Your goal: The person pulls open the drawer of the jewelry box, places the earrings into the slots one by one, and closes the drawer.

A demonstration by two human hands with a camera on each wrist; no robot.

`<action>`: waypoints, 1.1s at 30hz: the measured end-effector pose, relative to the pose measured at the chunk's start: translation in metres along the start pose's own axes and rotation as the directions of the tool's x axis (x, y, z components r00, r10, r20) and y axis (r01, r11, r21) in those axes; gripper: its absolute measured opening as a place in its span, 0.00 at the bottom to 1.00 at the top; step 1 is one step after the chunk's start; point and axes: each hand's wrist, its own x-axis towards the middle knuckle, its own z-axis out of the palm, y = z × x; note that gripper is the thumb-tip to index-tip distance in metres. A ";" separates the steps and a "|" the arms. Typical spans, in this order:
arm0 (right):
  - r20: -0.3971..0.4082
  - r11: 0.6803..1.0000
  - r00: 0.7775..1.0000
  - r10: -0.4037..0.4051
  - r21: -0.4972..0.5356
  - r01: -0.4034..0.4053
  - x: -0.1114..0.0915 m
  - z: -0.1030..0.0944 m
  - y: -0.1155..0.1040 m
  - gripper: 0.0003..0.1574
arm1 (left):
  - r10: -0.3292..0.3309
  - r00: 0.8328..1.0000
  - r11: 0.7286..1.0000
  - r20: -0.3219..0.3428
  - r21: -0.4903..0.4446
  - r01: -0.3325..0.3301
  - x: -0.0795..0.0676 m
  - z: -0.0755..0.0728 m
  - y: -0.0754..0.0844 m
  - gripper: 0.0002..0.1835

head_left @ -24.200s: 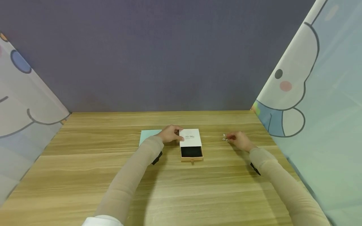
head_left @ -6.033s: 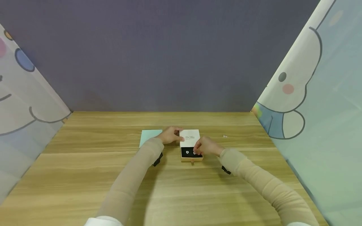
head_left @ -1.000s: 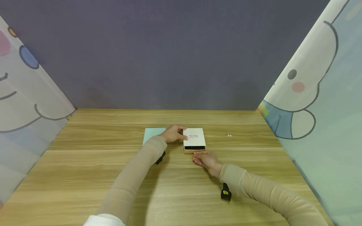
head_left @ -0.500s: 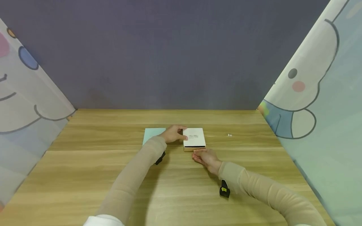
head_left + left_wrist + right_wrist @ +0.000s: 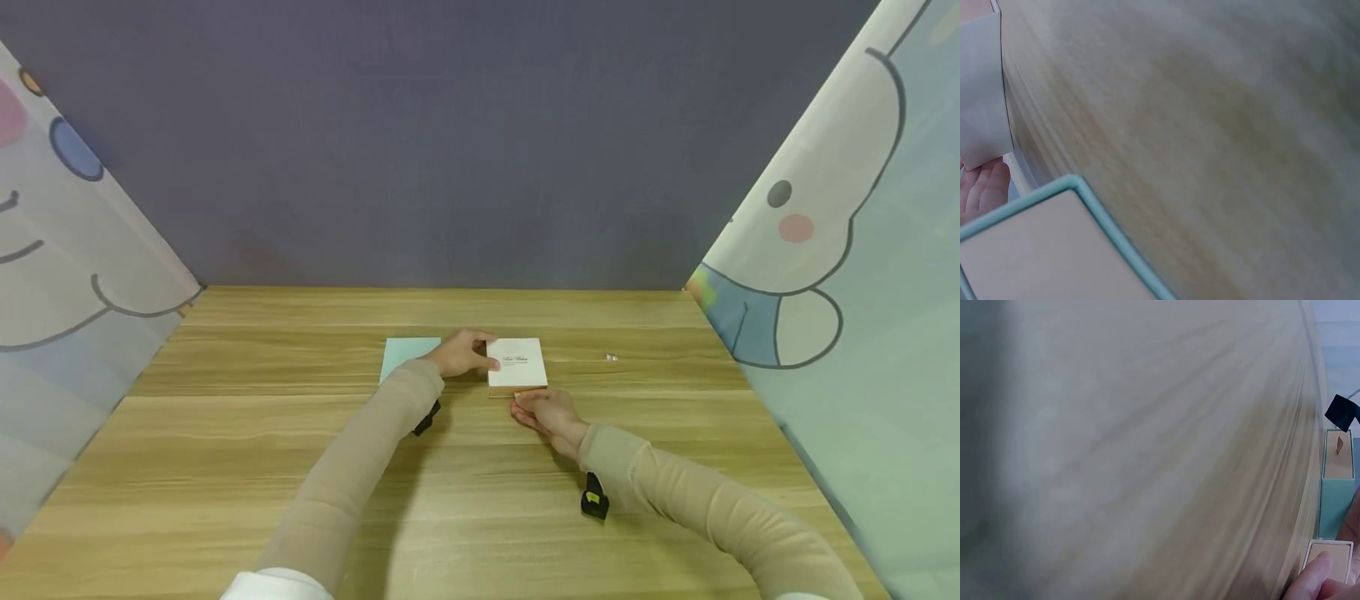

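Lettering [image 5: 515, 361] is facing up on the white box [image 5: 528, 377], which is lying near the middle of the bench [image 5: 187, 467]. My left fingers [image 5: 472, 336] are grasping it at its left side. My right fingers [image 5: 532, 402] are loosely bent, released, and pressing at the near end against the drawer front [image 5: 501, 392], a pale tan face that is sitting about flush with the white sleeve.

A turquoise box [image 5: 408, 354] is lying just left of the white one, partly hidden by my left arm [image 5: 360, 458], its ribbon pull [image 5: 1339, 445] showing in the right wrist view. Well to the right, small shiny bits [image 5: 611, 357] are lying on the bench. A grey wall [image 5: 450, 150] is standing behind everything.
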 end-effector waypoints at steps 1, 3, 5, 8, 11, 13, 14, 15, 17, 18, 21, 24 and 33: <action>-0.004 1.000 1.000 0.003 -0.001 -0.003 0.000 0.000 0.000 0.14 | 0.001 1.000 1.000 0.001 0.002 -0.001 0.000 0.000 0.000 0.36; -0.008 1.000 1.000 0.008 0.001 -0.008 0.000 0.000 -0.001 0.14 | 0.002 1.000 1.000 0.002 0.006 -0.002 0.000 0.000 0.001 0.36; -0.006 1.000 1.000 0.013 0.004 -0.013 0.000 -0.001 -0.002 0.14 | -0.001 1.000 1.000 0.002 0.007 0.001 0.000 -0.001 0.002 0.36; 0.000 1.000 1.000 0.015 0.009 -0.015 0.001 -0.001 -0.003 0.15 | -0.008 1.000 1.000 0.000 0.008 0.008 0.000 -0.002 0.004 0.36; 0.004 1.000 1.000 0.015 0.008 -0.015 0.001 -0.002 -0.005 0.14 | -0.013 1.000 1.000 -0.003 0.009 0.013 0.000 -0.002 0.007 0.36; 0.003 1.000 1.000 0.016 0.002 -0.016 0.002 -0.002 -0.005 0.14 | -0.012 1.000 1.000 -0.003 0.015 0.012 -0.001 -0.002 0.008 0.35; 0.004 1.000 1.000 0.016 0.003 -0.016 0.002 -0.002 -0.005 0.14 | -0.012 1.000 1.000 -0.003 0.016 0.012 -0.001 -0.002 0.008 0.35; 0.006 1.000 1.000 0.017 0.001 -0.017 0.002 -0.002 -0.004 0.14 | -0.011 1.000 1.000 -0.005 0.018 0.012 -0.001 -0.002 0.008 0.35; 0.007 1.000 1.000 0.020 -0.003 -0.020 0.002 -0.002 -0.004 0.14 | -0.008 1.000 1.000 -0.006 0.019 0.009 -0.001 -0.001 0.008 0.35; 0.009 1.000 1.000 0.020 -0.004 -0.020 0.003 -0.002 -0.003 0.14 | -0.006 1.000 1.000 -0.006 0.019 0.006 -0.001 -0.001 0.007 0.35; 0.016 1.000 1.000 0.019 -0.011 -0.019 0.003 -0.003 -0.002 0.14 | -0.006 1.000 1.000 -0.006 0.014 0.006 0.000 0.000 0.006 0.35; 0.021 1.000 1.000 0.017 -0.016 -0.017 0.003 -0.004 -0.002 0.15 | -0.007 1.000 1.000 -0.002 0.012 0.007 0.000 0.001 0.005 0.36; 0.092 0.998 0.994 0.051 0.029 -0.054 0.004 -0.008 -0.002 0.15 | -0.014 1.000 0.999 0.014 0.039 0.013 -0.002 -0.001 0.005 0.36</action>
